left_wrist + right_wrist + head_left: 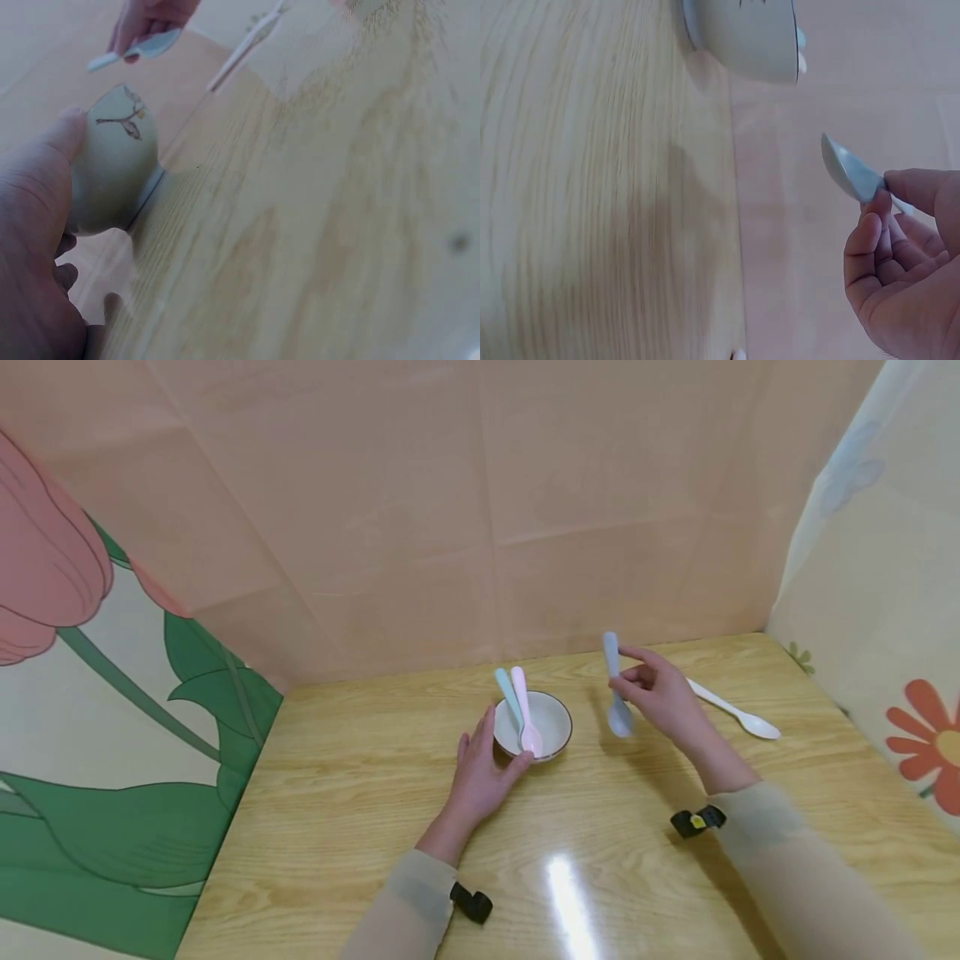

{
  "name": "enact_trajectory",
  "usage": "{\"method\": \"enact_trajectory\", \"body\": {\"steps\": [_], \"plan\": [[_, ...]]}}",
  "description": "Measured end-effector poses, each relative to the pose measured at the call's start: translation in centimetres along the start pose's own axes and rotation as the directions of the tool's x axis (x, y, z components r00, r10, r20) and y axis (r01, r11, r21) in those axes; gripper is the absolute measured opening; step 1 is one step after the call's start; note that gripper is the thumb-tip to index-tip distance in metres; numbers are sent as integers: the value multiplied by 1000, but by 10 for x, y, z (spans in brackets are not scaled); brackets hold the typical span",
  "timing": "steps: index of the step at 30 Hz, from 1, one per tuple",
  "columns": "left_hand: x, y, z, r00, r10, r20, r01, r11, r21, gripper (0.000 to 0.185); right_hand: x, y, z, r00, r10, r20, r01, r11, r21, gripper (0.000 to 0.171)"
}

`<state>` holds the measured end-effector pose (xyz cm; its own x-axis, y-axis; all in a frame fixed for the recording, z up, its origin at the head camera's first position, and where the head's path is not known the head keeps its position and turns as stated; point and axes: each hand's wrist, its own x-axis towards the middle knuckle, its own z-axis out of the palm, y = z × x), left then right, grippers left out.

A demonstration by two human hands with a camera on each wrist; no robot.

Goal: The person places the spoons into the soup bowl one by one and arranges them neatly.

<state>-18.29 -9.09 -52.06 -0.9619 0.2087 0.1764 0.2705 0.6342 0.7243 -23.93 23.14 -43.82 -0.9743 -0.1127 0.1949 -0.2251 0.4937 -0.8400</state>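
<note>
Plainly, the pinched spoon (619, 718) looks pale bluish-grey, slender and smooth.

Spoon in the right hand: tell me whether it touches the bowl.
Apart. The head view shows tabletop between the spoon and the bowl; the right wrist view also shows a clear gap.

Seen from here: plain beige long sleeves, left sleeve (397, 918) and right sleeve (817, 877), greyer band at each cuff (759, 817). Left hand (483, 777), right hand (663, 697) both bare. Small black wrist device (472, 903) on left; right-side black unit (685, 823) has a yellow mark (699, 821).
</note>
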Motion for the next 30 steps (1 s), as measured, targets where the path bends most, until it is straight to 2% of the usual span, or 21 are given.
{"method": "enact_trajectory", "body": {"steps": [5, 14, 21, 30], "plan": [[0, 0, 0, 1000, 8, -4, -8, 1000, 3, 105, 2, -7, 8, 1000, 5, 2, -5, 999, 50, 62], [0, -3, 0, 999, 31, -21, -31, 999, 13, 103, 7, -15, 23, 1000, 19, -1, -19, 997, 75, 62], [0, -4, 0, 1000, 22, -18, -22, 1000, 5, 104, 11, -23, 36, 1000, 3, 12, -4, 989, 145, 63], [-1, -3, -2, 1000, 25, -15, -25, 1000, 7, 103, 14, -34, 52, 1000, 1, 23, -5, 985, 171, 65]]}}
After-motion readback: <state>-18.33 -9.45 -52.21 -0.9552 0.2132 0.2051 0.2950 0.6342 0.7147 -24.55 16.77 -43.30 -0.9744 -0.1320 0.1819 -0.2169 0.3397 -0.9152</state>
